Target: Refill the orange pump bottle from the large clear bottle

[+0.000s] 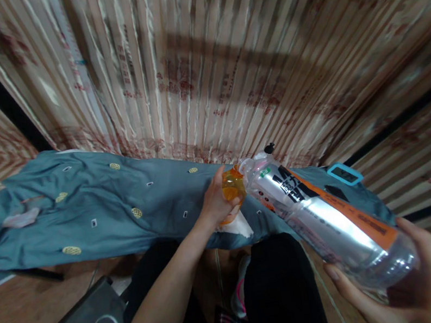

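While left fingers [218,181] curl round an amber cup [232,185], right fingers [423,238] spread wide, clasping a tilted bottle [326,214]

One left hand [212,199], one right hand [430,271], one clear bottle [327,225], one amber vessel [232,185], one blue-framed display [345,174], one patterned cloth [164,203], one shoe [239,302] showing, two dark-clothed legs [285,287].

The left hand [217,201] partly hides what may be an amber cup [232,184], the near edge crops the right hand [425,280], and the blue-rimmed display [345,174] at right is blurred.
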### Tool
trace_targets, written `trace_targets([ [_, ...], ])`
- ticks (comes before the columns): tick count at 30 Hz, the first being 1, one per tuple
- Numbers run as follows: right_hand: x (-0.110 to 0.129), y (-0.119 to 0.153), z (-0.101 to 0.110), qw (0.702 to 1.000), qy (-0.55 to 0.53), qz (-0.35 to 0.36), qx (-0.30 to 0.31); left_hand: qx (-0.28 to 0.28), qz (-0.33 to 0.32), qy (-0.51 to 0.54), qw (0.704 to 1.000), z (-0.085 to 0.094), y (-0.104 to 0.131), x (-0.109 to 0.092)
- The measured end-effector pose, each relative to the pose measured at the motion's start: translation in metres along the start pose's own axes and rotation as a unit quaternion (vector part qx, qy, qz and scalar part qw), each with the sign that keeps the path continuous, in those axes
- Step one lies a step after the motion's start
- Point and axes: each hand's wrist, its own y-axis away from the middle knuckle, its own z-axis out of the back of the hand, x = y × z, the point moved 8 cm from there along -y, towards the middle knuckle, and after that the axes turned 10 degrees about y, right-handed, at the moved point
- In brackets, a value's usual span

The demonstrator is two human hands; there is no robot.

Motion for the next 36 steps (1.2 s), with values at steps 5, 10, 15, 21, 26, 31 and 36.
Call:
trace_targets([
  [5,-0.002,0.002,-0.001,1.0,-0.014,0.006,0.012,-0.001,0.005,-0.001,1.0,0.0,0.0,0.001],
  [10,-0.006,0.002,0.001,1.0,-0.01,0.002,0.01,-0.002,-0.001,0.011,1.0,0.0,0.0,0.001],
  [15,0.001,-0.002,0.002,0.999,0.019,0.039,0.008,0.0,0.0,0.006,1.0,0.0,0.0,0.001],
  [21,-0.002,0.0,0.001,0.999,0.023,0.025,0.007,0.002,0.002,0.002,1.0,0.0,0.001,0.0],
  [26,-0.007,0.003,0.002,1.0,0.027,0.01,0.004,-0.001,-0.001,0.002,1.0,0.0,0.0,0.002],
  [31,-0.001,0.0,0.001,0.999,0.026,0.032,0.005,0.001,-0.008,-0.001,1.0,-0.001,-0.001,0.003],
  [36,0.005,-0.003,0.003,1.0,0.017,0.023,-0.002,-0.005,-0.006,0.009,1.0,0.0,0.001,0.001],
])
